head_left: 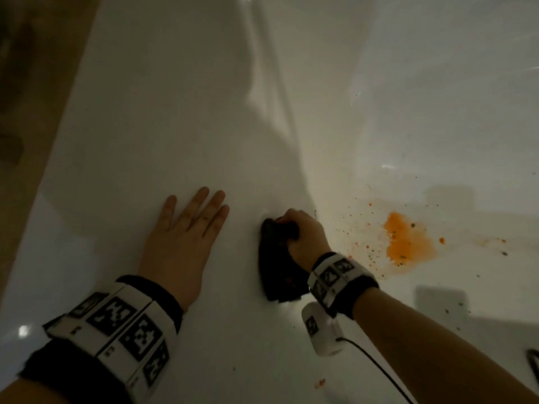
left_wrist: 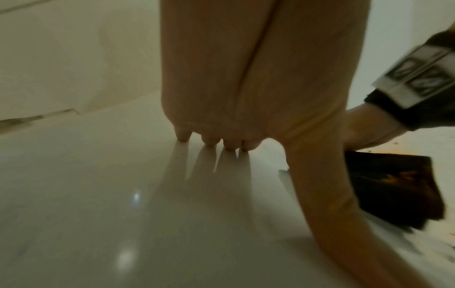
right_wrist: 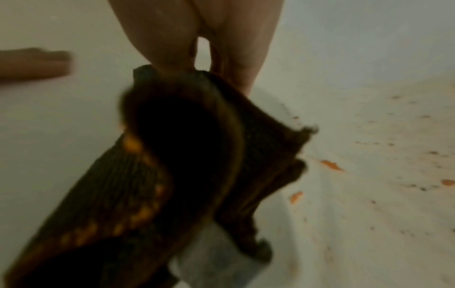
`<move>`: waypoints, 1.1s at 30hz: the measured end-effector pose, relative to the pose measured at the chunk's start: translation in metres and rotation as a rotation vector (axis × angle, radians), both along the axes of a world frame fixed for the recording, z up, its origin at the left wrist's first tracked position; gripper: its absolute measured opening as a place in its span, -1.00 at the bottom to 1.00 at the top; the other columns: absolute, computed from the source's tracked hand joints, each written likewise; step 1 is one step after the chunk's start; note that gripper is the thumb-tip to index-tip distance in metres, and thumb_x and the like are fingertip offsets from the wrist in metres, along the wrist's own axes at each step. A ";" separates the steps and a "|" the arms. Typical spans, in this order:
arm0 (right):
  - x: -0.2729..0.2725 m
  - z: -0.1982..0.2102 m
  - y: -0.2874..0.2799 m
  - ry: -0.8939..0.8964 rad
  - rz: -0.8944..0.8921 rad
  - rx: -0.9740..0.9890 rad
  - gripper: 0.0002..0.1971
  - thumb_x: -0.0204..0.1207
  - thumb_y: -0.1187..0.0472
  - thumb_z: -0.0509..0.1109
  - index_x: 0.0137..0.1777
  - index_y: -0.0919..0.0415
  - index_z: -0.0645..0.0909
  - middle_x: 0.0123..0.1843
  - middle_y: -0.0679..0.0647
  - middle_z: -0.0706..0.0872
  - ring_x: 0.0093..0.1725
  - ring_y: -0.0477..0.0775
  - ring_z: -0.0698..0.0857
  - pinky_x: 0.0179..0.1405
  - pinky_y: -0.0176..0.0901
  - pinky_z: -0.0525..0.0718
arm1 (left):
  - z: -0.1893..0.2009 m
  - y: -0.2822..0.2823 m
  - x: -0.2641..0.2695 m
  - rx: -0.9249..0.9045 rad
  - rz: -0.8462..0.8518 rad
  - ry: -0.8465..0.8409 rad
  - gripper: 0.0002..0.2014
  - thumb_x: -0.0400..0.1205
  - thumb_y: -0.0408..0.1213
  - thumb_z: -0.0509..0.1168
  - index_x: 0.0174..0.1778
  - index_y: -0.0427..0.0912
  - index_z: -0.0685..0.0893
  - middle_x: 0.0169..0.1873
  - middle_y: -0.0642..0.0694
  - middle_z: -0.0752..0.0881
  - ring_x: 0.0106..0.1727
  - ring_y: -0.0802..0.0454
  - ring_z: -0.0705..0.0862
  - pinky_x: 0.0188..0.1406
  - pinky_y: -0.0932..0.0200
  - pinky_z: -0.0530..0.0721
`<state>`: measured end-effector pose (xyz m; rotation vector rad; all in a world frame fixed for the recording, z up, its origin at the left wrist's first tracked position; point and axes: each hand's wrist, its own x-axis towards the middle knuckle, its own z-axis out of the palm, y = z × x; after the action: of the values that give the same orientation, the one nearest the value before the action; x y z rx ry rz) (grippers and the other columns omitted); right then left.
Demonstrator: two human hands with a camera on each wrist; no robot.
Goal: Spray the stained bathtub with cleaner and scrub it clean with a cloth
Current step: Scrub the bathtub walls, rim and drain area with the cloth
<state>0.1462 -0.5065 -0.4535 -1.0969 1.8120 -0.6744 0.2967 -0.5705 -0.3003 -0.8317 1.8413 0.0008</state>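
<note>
At the far left a brownish floor point(head_left: 26, 118) runs beside the white bathtub point(head_left: 175, 97), whose broad glossy rim and inner wall fill most of the head view. The left hand point(head_left: 182, 231) lies flat on that white wall, palm down, fingers straight and slightly spread, holding nothing; the left wrist view shows its fingertips point(left_wrist: 183, 136) touching the shiny surface with their reflection below. A band of black-and-white markers point(head_left: 122, 325) wraps the left wrist. Just to the right, the right hand point(head_left: 303, 237) curls its fingers round a dark cloth point(head_left: 277, 266), bunched at the top and hanging down against the tub wall near where it curves into the bottom. The right wrist view shows the cloth point(right_wrist: 172, 175) ribbed, folded, and smeared with orange patches. A marker band point(head_left: 335, 275) sits on the right wrist, with a small white device point(head_left: 320, 328) and its black cable point(head_left: 376, 371) below it. Further right, on the tub bottom, lies an orange stain point(head_left: 408, 240), surrounded by small orange and dark specks point(head_left: 361, 246); one orange fleck point(head_left: 320, 382) sits near the bottom edge.
</note>
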 end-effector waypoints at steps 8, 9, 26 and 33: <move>-0.028 0.012 -0.007 -0.108 0.090 0.194 -0.76 0.42 0.42 0.37 0.04 0.14 0.57 -0.03 0.05 0.61 0.01 0.08 0.61 -0.02 -0.19 0.52 | 0.001 0.000 -0.002 -0.007 -0.009 -0.007 0.06 0.59 -0.22 0.28 0.47 -0.19 -0.62 0.34 -0.08 -0.69 0.58 -0.12 -0.51 0.54 -0.21 -0.39; -0.018 0.023 0.005 -0.204 0.224 0.166 -0.74 0.40 0.41 0.41 0.07 0.19 0.61 -0.03 0.03 0.63 0.00 0.04 0.61 0.00 -0.24 0.52 | 0.001 0.000 -0.003 -0.010 -0.007 -0.009 0.06 0.58 -0.22 0.28 0.50 -0.19 -0.59 0.37 -0.08 -0.68 0.58 -0.13 -0.51 0.56 -0.21 -0.38; -0.003 -0.013 0.042 0.005 0.279 0.110 -0.88 0.47 0.33 0.29 -0.04 0.16 0.60 0.07 0.07 0.57 0.12 0.16 0.56 0.16 -0.20 0.45 | -0.010 0.010 -0.016 -0.033 0.003 -0.070 0.05 0.60 -0.10 0.28 0.55 -0.31 -0.51 0.52 -0.24 -0.56 0.60 -0.15 -0.46 0.63 -0.18 -0.26; -0.039 -0.012 0.036 0.056 0.276 0.293 -0.72 0.44 0.44 0.32 0.09 0.18 0.64 0.16 0.13 0.65 0.21 0.18 0.60 0.14 -0.22 0.46 | -0.025 0.027 -0.020 0.063 -0.099 -0.108 0.06 0.58 0.04 0.28 0.57 -0.30 -0.45 0.56 -0.24 -0.50 0.61 -0.16 -0.44 0.57 -0.24 -0.34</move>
<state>0.1068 -0.4704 -0.4658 -1.1443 1.6980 -0.2092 0.2771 -0.5434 -0.3248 -0.6835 1.7696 -0.0481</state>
